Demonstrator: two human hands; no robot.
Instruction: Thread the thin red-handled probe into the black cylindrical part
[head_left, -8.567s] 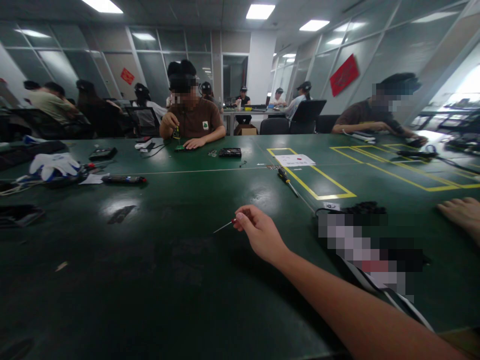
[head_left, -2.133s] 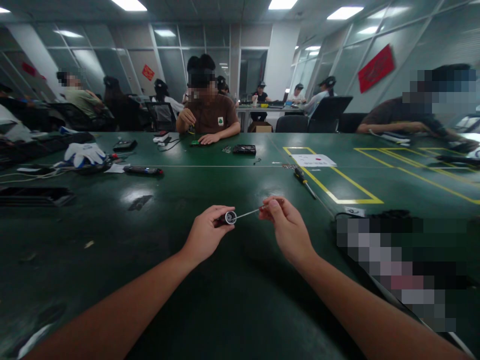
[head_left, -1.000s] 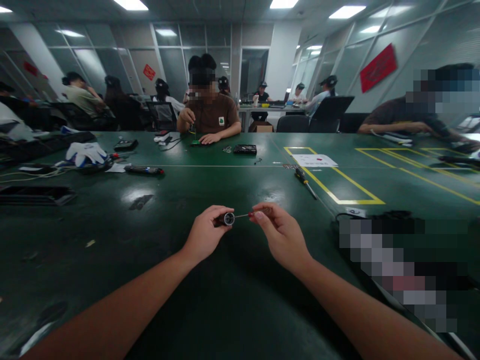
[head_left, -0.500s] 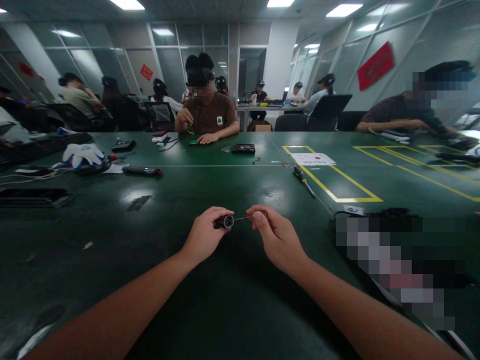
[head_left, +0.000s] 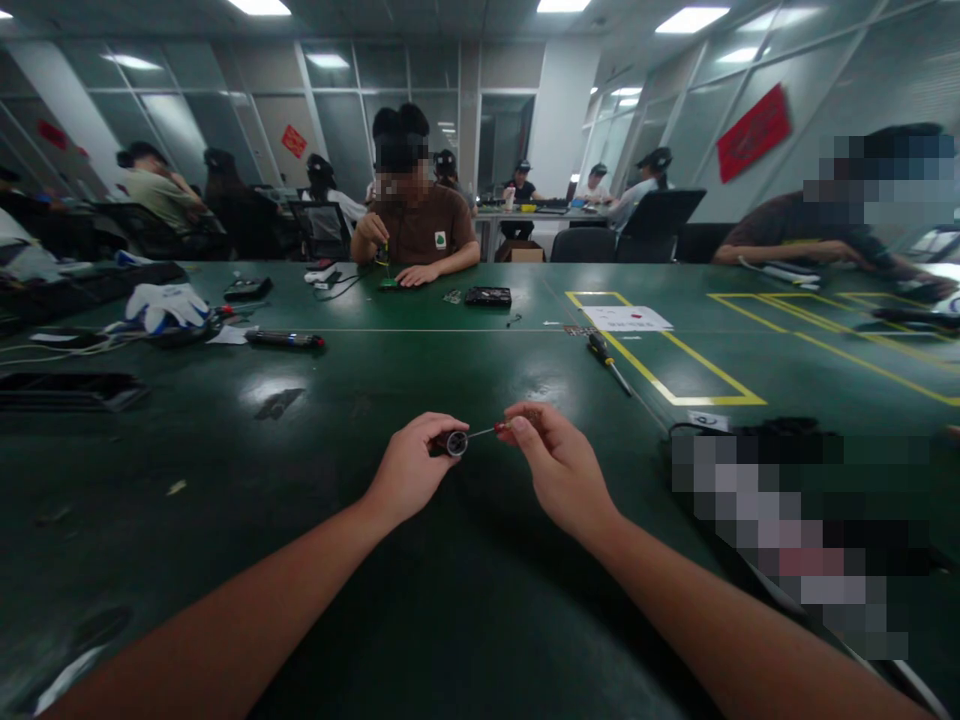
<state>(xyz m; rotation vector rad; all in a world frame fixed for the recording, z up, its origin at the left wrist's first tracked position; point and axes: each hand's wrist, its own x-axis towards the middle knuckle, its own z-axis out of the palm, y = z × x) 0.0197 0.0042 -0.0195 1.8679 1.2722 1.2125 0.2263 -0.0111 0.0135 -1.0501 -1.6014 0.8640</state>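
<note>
My left hand [head_left: 411, 468] is closed around a dark cylinder [head_left: 456, 443], whose round, rimmed open end faces me and to the right. Between the thumb and fingers of my right hand [head_left: 561, 468] is a small screwdriver [head_left: 483, 432] with a thin metal shaft and a red part near the fingertips. The shaft points left and its tip is at the rim of the cylinder; whether it touches cannot be made out. Most of the screwdriver's handle is hidden by my fingers. Both hands are held above the green table [head_left: 480, 610].
A black-and-yellow screwdriver [head_left: 598, 349] lies ahead on the right, near a white sheet [head_left: 628, 319]. At left are white gloves [head_left: 166, 308], a dark rod-shaped tool [head_left: 285, 340] and a black tray [head_left: 71, 392]. Across the table sits a person [head_left: 420, 230] working on a green board.
My right hand has shifted slightly, and the screwdriver's shaft now slopes up a little more toward the right. My left hand and the cylinder have hardly moved.
</note>
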